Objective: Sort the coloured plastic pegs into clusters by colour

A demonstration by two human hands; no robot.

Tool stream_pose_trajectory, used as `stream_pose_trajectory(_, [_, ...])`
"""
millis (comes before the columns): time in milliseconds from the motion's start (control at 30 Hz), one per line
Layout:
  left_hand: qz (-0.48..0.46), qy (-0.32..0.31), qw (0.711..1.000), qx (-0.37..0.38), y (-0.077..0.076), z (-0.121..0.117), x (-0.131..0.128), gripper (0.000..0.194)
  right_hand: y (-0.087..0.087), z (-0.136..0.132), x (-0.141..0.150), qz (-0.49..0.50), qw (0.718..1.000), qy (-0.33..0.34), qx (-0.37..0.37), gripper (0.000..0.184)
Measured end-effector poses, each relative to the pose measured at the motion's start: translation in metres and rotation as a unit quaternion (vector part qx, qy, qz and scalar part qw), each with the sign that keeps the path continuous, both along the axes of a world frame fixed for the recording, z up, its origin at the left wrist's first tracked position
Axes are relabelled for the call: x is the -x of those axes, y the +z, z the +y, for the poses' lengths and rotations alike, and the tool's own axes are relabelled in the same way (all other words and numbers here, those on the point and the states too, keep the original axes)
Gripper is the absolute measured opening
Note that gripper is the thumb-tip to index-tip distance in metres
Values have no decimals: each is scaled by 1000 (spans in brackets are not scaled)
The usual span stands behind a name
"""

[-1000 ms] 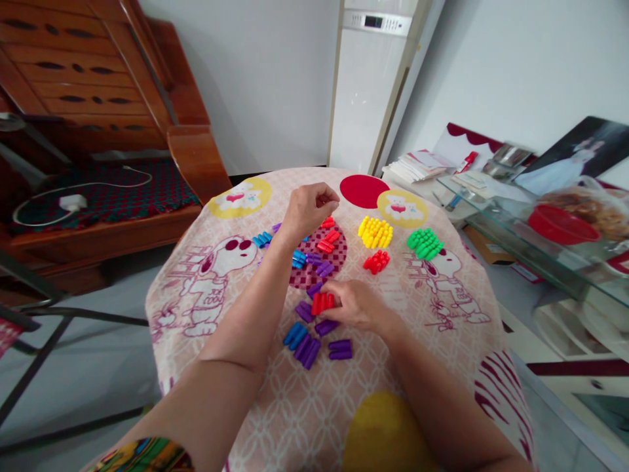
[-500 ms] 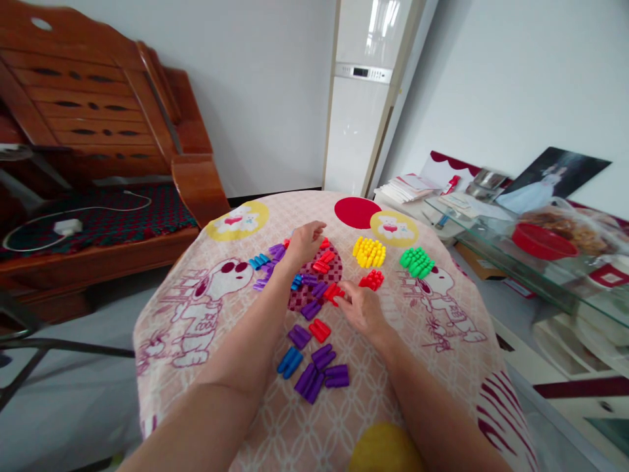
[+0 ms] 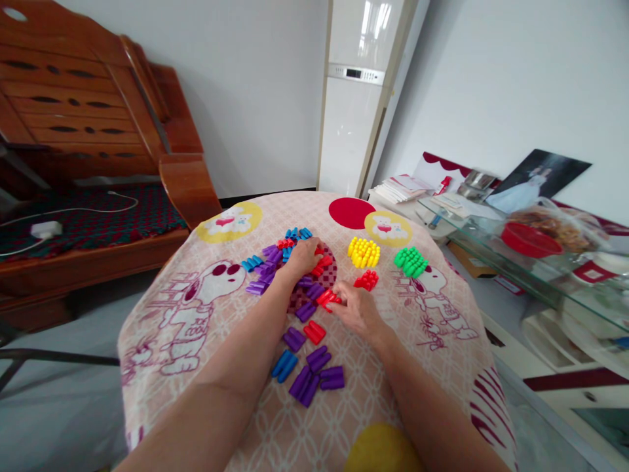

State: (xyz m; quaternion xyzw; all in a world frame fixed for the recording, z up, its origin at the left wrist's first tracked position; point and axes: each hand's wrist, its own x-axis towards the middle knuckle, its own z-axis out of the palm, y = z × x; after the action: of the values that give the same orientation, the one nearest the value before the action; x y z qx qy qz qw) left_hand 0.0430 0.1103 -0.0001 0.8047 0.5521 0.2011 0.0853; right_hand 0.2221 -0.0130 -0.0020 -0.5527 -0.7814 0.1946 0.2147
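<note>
My left hand point(image 3: 305, 257) reaches over the far part of the pile, its fingers curled down onto red plastic pieces point(image 3: 322, 263) shaped like joined rounded pegs. With thumb and fingers closed, my right hand point(image 3: 358, 308) grips another red peg piece point(image 3: 327, 299) near the middle of the table. Purple peg pieces point(image 3: 265, 269) lie left of my left wrist, mixed with blue ones point(image 3: 252, 263). Closer to me are a red pair point(image 3: 314, 332), a blue pair point(image 3: 284, 366) and several purple pieces point(image 3: 332, 377). My left forearm hides part of the pile.
Sorted groups of yellow pieces point(image 3: 364, 253), green pieces point(image 3: 411, 261) and red pieces point(image 3: 366, 280) lie to the right on the patterned tablecloth point(image 3: 196, 387). A glass shelf with a red bowl point(image 3: 531, 240) stands at right, a wooden bench point(image 3: 73, 131) at left.
My left hand has come down onto the red pieces at the far part of the pile, uncovering blue pieces behind it. My right hand stays at its red piece. The view has shifted slightly.
</note>
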Motion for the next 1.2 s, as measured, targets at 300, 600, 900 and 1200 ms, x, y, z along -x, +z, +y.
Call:
stream_pose_trajectory(300, [-15, 17, 1000, 7, 8, -2, 10, 18, -3, 0, -2, 2, 999, 44, -13, 23])
stream_pose_trajectory(600, [-157, -49, 986, 15, 19, -6, -5, 27, -7, 1, -7, 92, 994, 64, -13, 23])
stream_pose_trajectory(900, [-229, -136, 959, 92, 13, -10, -32, 28, 23, 14, -65, 267, 954, -65, -119, 23])
stream_pose_trajectory(1200, [-191, -193, 957, 102, -2, -7, -32, 32, 17, 25, -120, 153, 986, -71, -13, 24])
